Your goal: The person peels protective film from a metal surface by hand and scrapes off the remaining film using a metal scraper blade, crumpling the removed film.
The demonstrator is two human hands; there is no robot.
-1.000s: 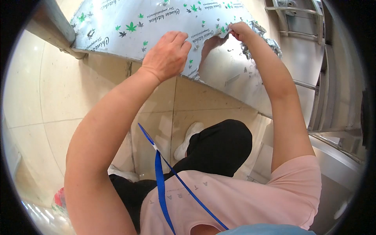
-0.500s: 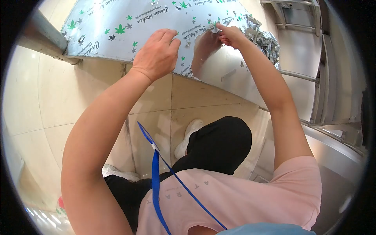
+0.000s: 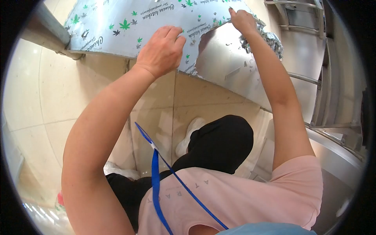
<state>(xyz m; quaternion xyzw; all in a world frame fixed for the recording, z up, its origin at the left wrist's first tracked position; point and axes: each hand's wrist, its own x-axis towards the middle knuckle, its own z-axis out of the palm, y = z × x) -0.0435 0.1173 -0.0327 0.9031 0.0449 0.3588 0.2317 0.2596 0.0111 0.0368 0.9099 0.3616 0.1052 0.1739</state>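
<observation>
l hand (image 3: 162, 51) at printed film (image 3: 125, 26), r hand (image 3: 244, 22) nr torn edge (image 3: 214, 29)

Film (image 3: 125, 35) lies on the panel (image 3: 219, 58) between a post (image 3: 49, 31) at left and a rack (image 3: 303, 78) at right.

Pink T-shirt (image 3: 243, 192), short-sleeved, round neck; spaced grey capitals across its chest, "A", "T", "R" readable, smaller print blurred; flat blue lanyard (image 3: 156, 182) crossing the T-shirt, pale joint (image 3: 153, 146) beyond its hem; black trousers (image 3: 225, 145) past that hem; white shoes (image 3: 192, 135) farther from the T-shirt; left hand (image 3: 161, 50), right hand (image 3: 243, 22) bare.
</observation>
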